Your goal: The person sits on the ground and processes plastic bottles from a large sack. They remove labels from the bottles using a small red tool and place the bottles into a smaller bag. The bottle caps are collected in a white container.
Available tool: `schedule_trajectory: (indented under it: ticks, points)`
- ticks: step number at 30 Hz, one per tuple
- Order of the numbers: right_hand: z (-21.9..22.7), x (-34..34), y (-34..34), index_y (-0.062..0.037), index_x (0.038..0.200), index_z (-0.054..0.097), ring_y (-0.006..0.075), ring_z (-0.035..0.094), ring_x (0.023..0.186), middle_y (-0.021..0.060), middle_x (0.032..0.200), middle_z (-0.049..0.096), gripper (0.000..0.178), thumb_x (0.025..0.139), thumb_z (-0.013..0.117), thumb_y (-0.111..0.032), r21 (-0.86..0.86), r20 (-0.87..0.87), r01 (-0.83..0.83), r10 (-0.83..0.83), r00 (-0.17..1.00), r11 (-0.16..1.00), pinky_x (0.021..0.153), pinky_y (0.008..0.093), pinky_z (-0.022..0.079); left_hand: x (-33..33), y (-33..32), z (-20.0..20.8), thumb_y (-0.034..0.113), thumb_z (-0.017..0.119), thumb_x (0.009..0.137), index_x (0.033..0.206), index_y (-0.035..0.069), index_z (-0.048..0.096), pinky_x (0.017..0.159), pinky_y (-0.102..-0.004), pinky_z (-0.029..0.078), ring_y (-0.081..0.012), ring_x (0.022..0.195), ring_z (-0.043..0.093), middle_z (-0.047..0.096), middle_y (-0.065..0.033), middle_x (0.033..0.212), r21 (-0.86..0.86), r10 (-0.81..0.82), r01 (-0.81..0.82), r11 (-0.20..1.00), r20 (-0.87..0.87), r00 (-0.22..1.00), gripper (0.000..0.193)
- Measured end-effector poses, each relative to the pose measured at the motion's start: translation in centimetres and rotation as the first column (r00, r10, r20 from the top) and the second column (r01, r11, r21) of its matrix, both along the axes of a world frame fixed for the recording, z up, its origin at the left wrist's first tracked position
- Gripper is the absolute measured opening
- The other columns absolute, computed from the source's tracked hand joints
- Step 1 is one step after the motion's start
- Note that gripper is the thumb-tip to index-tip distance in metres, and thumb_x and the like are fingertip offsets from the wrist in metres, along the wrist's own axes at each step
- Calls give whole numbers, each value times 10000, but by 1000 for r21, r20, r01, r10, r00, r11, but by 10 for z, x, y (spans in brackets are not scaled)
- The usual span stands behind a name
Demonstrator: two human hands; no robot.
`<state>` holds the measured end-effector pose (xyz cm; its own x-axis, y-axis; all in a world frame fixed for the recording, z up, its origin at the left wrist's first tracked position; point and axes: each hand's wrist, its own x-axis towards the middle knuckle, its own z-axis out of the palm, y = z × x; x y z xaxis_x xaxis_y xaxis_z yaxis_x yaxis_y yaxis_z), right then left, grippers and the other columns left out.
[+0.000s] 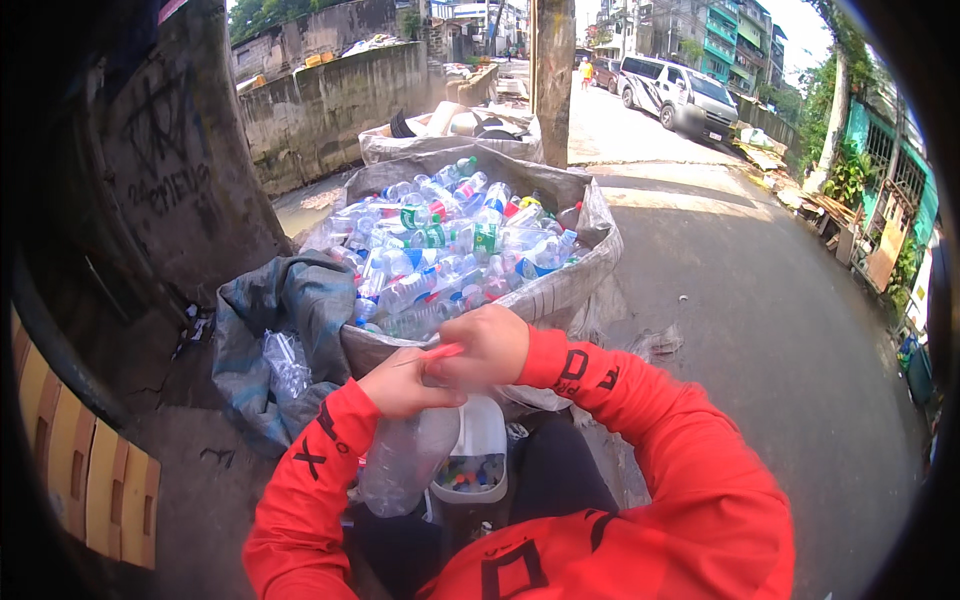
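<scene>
I count two hands, left hand (398, 385) and right hand (487, 347), one clear bottle (403, 462) between them, one white tub (474, 464) of caps, two big sacks (560, 290) (400, 147), bottles past counting, one van (678, 95)

— What is held at the centre?

— A clear plastic bottle (405, 460), crumpled and empty, hanging neck-up toward 12 o'clock with its base at 6 o'clock. A thin red tool (440, 352) lies across its top.

— And beside it?

— At its 3 o'clock, touching it, a white tub (480, 440) stands upright, coloured bottle caps at its bottom.
</scene>
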<state>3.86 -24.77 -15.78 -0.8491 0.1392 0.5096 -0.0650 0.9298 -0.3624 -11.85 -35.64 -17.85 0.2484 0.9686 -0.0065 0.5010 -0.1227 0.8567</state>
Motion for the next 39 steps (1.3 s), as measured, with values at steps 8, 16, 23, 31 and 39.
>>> schedule_trajectory:
  ticks: [8, 16, 23, 31, 39]
  points:
    - [20, 0, 12, -42, 1004, 574, 337, 596, 767, 170, 817, 613, 421, 684, 683, -292, -36, 92, -420, 421, 902, 907, 661, 401, 462, -6, -7, 19, 175, 643, 761, 1020, -5, 573, 810, -268, 414, -130, 826, 564, 627, -50, 881, -224, -128, 157, 962, 138, 982, 322]
    - [-1, -10, 8, -43, 1025, 597, 326, 615, 724, 181, 788, 629, 448, 690, 676, -330, -218, 6, -391, 402, 916, 894, 663, 383, 475, -16, -11, 1, 253, 642, 743, 900, -4, 629, 771, -278, 425, -144, 797, 588, 647, -74, 819, -225, -30, 33, 974, 19, 999, 302]
    - [-1, -18, -4, -33, 1008, 588, 287, 623, 802, 155, 870, 632, 333, 704, 669, -142, -222, 293, -240, 299, 908, 945, 707, 349, 483, -27, -16, -14, 220, 626, 759, 892, -25, 627, 780, -278, 439, -149, 810, 602, 652, -81, 829, -284, -74, 82, 955, 39, 997, 279]
    - [-59, -50, 42, -39, 1079, 577, 206, 613, 788, 125, 866, 636, 435, 689, 695, -191, -447, 139, -74, 151, 979, 892, 733, 312, 466, -82, -73, -21, 192, 649, 764, 854, -19, 636, 729, -263, 455, -119, 750, 598, 654, -68, 798, -252, 200, -186, 950, 33, 979, 230]
    - [-320, -20, 7, -70, 983, 634, 263, 617, 804, 147, 861, 642, 418, 641, 720, -295, -441, 761, 405, 94, 642, 801, 748, 347, 472, -122, -184, 11, 234, 548, 838, 830, -13, 565, 799, -304, 423, -186, 849, 584, 623, -128, 863, 116, 638, -659, 743, 176, 750, 247]
